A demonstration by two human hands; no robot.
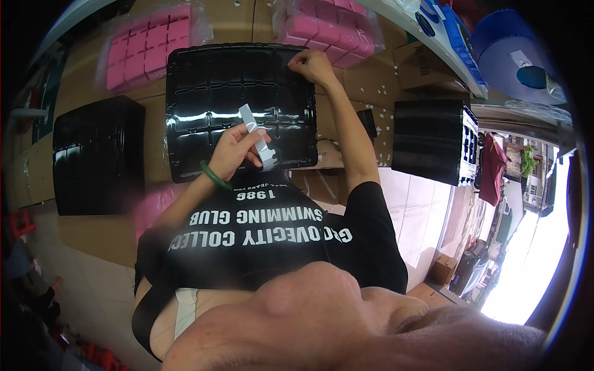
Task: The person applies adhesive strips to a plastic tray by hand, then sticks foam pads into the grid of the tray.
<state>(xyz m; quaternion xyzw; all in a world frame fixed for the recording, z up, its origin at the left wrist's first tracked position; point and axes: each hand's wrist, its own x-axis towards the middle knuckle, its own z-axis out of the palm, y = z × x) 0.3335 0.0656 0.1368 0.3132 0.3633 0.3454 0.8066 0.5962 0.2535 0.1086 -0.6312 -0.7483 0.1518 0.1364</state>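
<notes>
While I watch through the head camera from far off, a black plastic tray (216, 96) with a moulded grid lies mid-desk (235, 25), on brown cardboard. Its near edge comes close to the wearer's shirt. The left hand (237, 146) pinches a silvery sticker strip (249, 117) between thumb and fingers, held over the tray's near part; a green bangle (215, 177) circles that wrist. The right hand (313, 67) is curled at the tray's far right corner, its fingertips drawn in; at this size I can't tell whether they hold anything.

Beyond the tray are two plastic-wrapped lots of pink foam blocks (148, 44) (one to each side). One black tray stack (99, 154) stands to the left, another off to the right, with white scraps (388, 115) strewn nearby.

My worry is that corner: heavy pressure there could flex the thin plastic or skid the tray into the foam. If the strip dips, an exposed adhesive edge could snag on the ridges, and loose scraps could cling to it. Glare might also hide a crooked placement from me.
</notes>
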